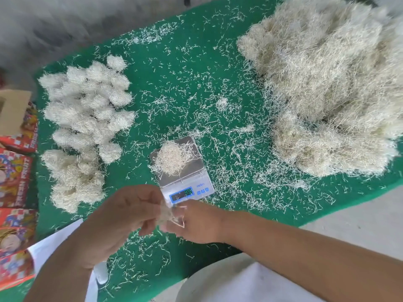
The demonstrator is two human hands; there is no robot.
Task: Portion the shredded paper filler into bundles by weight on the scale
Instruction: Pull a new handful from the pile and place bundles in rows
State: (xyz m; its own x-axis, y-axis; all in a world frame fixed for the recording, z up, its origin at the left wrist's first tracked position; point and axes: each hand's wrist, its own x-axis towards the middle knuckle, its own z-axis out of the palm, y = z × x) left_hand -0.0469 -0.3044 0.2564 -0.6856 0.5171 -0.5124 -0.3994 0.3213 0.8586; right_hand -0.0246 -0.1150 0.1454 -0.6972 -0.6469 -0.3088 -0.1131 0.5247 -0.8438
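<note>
Many bundles (87, 110) lie done; the big pile (331, 83) remains. One tuft (172, 158) sits on the scale (185, 171). My left hand (122, 216) and right hand (196, 223) pinch shreds (172, 216).

There is only one view, from a camera worn on the person's head. It looks forward and steeply down onto the green surface (196, 68), almost from above. The lens is wide-angle, so the edges of the surface bend and the far corners look blurred. The camera is close: both forearms enter from the bottom edge, and the left hand (122, 216) and the right hand (198, 223) meet low in the middle of the frame. The scale (192, 171) lies just beyond them, near the centre. The big pile of shredded paper (327, 73) fills the upper right, and the bundles (87, 101) lie at the left.
</note>
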